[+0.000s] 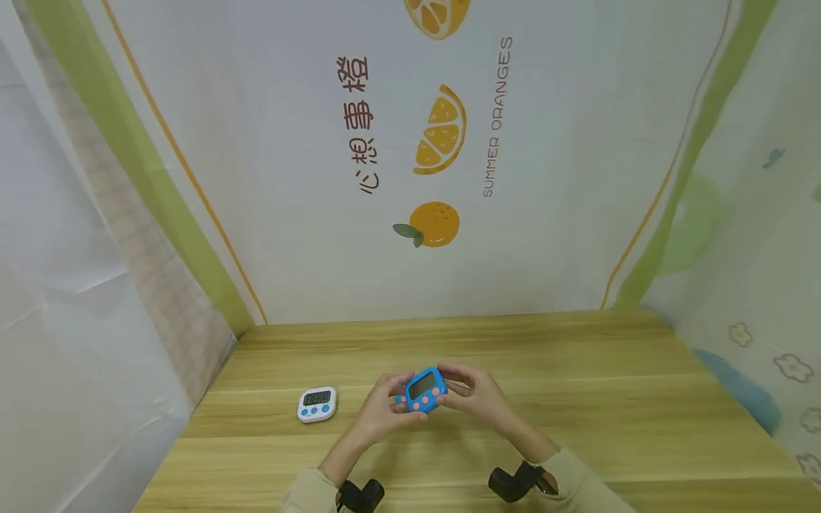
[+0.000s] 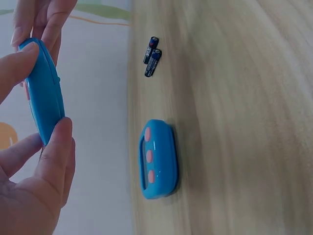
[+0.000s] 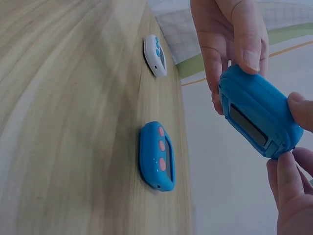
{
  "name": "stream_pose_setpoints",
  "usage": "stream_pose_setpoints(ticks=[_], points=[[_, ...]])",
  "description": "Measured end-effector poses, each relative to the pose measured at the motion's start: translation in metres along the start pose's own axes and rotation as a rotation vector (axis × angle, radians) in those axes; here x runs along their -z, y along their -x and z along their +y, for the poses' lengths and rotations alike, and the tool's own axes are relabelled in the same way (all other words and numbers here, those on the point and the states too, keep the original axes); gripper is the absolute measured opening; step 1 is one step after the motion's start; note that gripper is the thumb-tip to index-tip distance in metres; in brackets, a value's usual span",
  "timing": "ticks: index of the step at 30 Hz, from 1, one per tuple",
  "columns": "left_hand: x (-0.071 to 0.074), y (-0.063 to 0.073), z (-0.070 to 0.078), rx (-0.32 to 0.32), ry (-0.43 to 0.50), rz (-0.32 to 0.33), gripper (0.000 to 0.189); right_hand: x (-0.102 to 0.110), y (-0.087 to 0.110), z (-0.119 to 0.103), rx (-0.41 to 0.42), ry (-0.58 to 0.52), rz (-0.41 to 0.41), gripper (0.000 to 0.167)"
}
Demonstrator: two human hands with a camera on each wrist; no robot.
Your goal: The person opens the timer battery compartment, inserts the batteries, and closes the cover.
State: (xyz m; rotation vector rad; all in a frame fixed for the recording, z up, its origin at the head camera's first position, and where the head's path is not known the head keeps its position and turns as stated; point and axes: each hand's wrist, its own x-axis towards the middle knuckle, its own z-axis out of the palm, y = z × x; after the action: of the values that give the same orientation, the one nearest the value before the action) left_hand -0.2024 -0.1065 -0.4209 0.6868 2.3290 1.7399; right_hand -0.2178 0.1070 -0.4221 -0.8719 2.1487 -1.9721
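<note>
Both hands hold up a blue digital timer (image 1: 425,390) with pink buttons, its grey screen facing the head camera. My left hand (image 1: 380,413) grips its left side, thumb along the lower edge. Fingers and thumb of my right hand (image 1: 479,396) pinch the opposite side. The right wrist view shows the back of the held timer (image 3: 254,107), where a long dark strip sits. A second blue timer (image 2: 164,159) with pink buttons lies on the table beneath, mostly hidden behind the left hand in the head view.
A white timer (image 1: 317,405) with blue buttons lies left of the hands on the wooden table (image 1: 577,399). Two small dark-blue batteries (image 2: 152,58) lie side by side farther along the tabletop. Behind stands a white curtain (image 1: 545,249) printed with oranges.
</note>
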Motion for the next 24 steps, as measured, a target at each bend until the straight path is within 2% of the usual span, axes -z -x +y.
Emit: stream_pose_setpoints(ticks=[5,10,18,24], points=[[-0.002,0.001,-0.001,-0.004,-0.045,0.004,0.070,-0.001,0.004,0.004,-0.010,-0.008,0.010,0.059],[-0.002,0.002,0.001,0.012,-0.045,0.012,0.064,-0.001,0.006,0.008,0.004,-0.002,0.012,0.055],[0.002,0.007,0.033,0.017,-0.020,0.051,0.049,0.001,0.008,0.008,0.051,0.072,0.017,0.048],[0.003,0.000,0.019,0.027,-0.049,0.118,0.044,0.003,0.009,0.008,0.074,0.147,0.053,0.039]])
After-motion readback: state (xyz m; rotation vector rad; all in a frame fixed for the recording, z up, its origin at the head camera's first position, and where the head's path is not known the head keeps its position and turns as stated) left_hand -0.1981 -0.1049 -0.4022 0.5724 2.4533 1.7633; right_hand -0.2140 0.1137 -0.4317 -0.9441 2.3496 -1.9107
